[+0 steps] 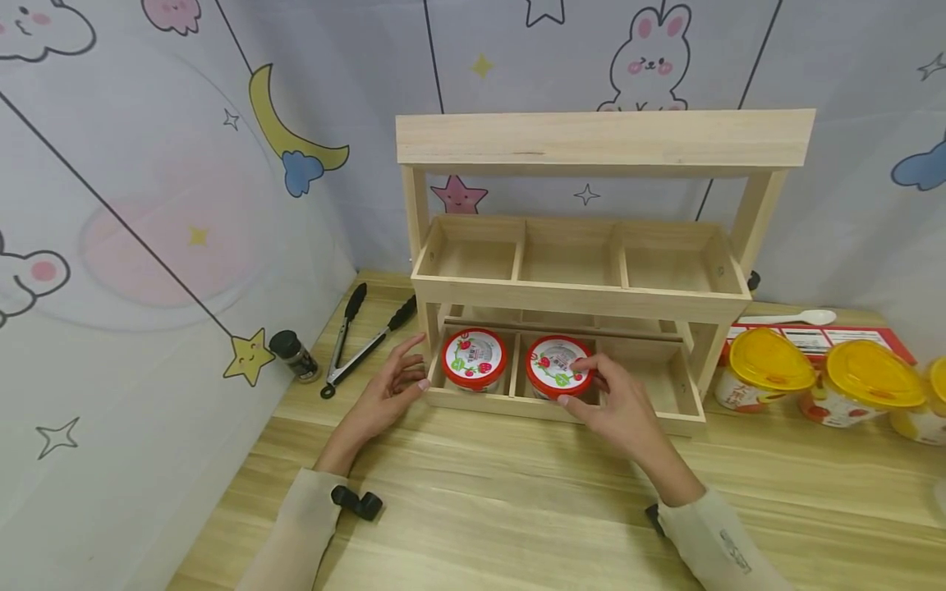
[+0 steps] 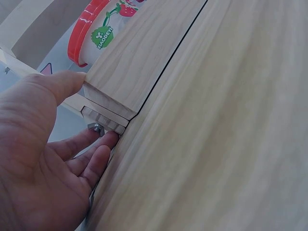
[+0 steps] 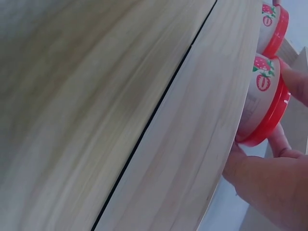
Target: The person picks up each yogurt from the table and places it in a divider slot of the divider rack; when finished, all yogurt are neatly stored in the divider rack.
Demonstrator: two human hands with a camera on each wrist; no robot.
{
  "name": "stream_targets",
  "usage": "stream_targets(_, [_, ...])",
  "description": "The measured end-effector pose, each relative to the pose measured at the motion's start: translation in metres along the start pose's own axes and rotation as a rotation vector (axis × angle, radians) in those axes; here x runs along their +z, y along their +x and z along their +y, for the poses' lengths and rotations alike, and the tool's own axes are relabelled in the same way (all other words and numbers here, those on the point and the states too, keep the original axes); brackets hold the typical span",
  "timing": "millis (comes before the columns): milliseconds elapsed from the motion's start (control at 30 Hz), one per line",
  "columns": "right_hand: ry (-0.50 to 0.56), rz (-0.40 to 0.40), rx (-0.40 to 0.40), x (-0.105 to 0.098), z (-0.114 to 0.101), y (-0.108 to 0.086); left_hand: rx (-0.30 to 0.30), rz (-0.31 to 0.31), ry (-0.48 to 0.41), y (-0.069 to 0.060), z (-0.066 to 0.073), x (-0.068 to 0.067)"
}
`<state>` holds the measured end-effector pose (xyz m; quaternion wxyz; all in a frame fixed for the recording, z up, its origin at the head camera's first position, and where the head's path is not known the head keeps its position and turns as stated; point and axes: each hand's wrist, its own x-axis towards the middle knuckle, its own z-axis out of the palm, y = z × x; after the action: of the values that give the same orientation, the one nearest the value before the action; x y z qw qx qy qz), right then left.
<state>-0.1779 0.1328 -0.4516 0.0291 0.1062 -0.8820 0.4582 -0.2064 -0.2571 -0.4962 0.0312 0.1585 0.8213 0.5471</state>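
A wooden two-tier rack (image 1: 576,302) stands in front of me, its trays split into compartments. In the lower tray, one tub with a red-rimmed lid and strawberry print (image 1: 473,355) sits in the left compartment. A second matching tub (image 3: 259,96) is in the middle one. My right hand (image 1: 621,410) grips this second tub, a finger on its lid and the thumb near its front rim. At the lower tray's left end, my left hand (image 2: 43,139) holds the corner of the rack, thumb on top and fingers curled by the wing nut (image 2: 96,128).
Tongs (image 1: 362,349) and a black-capped jar (image 1: 294,355) lie left of the rack. On the right are yellow-lidded cups (image 1: 770,361), a white spoon (image 1: 798,318) and a red-edged box (image 1: 897,345). A printed cloth (image 1: 148,410) borders the left and back.
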Motion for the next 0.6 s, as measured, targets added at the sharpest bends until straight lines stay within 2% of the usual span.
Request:
stream_targets(267, [-0.015,0.019,-0.009,0.0011,0.0016,-0.0015,-0.007,0.001,0.002,-0.0001,0.0008,0.0005])
stream_targets(600, [-0.122,0.056,-0.033,0.0001,-0.0032,-0.0038,-0.007,0.000,0.001,0.0004,0.0007,0.0003])
